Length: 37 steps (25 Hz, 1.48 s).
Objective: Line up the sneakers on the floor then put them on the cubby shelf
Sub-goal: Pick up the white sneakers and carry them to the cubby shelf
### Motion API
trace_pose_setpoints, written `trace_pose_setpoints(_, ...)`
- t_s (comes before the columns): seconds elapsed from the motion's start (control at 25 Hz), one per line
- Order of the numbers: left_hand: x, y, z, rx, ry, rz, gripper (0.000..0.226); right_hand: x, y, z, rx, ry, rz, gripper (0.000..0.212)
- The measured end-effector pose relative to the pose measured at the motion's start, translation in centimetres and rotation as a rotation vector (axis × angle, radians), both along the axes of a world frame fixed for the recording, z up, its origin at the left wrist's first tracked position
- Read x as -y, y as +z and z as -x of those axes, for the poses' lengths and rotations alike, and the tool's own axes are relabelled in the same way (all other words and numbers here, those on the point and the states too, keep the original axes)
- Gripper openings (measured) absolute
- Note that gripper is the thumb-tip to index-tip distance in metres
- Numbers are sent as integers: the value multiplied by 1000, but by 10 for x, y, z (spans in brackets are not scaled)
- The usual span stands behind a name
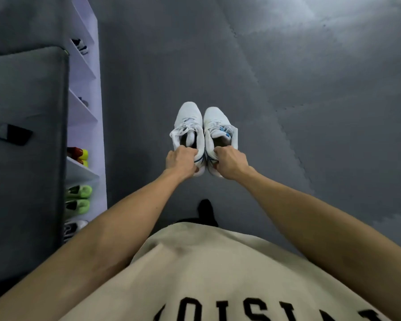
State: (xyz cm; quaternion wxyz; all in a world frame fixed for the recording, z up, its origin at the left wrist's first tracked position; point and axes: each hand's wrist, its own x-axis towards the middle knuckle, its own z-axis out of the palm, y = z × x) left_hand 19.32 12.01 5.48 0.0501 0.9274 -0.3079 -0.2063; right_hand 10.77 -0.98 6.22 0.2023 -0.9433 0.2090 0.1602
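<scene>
Left hand point(182, 161) grips left sneaker point(189, 126) heel, right hand point(230, 163) grips right sneaker point(219, 127). Pair side by side, toes pointing away. Shelf point(85, 126) lies left of left hand, nearer.

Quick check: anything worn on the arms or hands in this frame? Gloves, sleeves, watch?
Nothing. The left hand and right hand are bare: no gloves, rings or watch showing. Both forearms are uncovered up to the frame edge, no sleeves in view. The shirt below is beige with black block lettering.
</scene>
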Motion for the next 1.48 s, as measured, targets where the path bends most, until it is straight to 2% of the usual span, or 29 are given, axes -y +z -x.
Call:
trace_pose_setpoints(0.24, 102, 27, -136, 12, 21, 1, 20, 102, 16, -140, 23, 9, -22, 17)
trace_pose_setpoints(0.76, 347, 32, -438, 4, 160, 22, 22, 362, 18, -462, 15, 122, 33, 19)
trace_pose_setpoints(0.84, 366, 30, -467, -1, 166, 41, 22, 383, 19, -493, 20, 149, 47, 19)
trace_pose_setpoints(1.16, 458, 14, -712, -32, 223, 76, 19, 474, 11, -740, 12, 161, 72, 21)
trace_pose_setpoints(1.48, 466, 23, -933, -13, 337, 88, 18, 489, 34, -984, 6, 311, 70, 19)
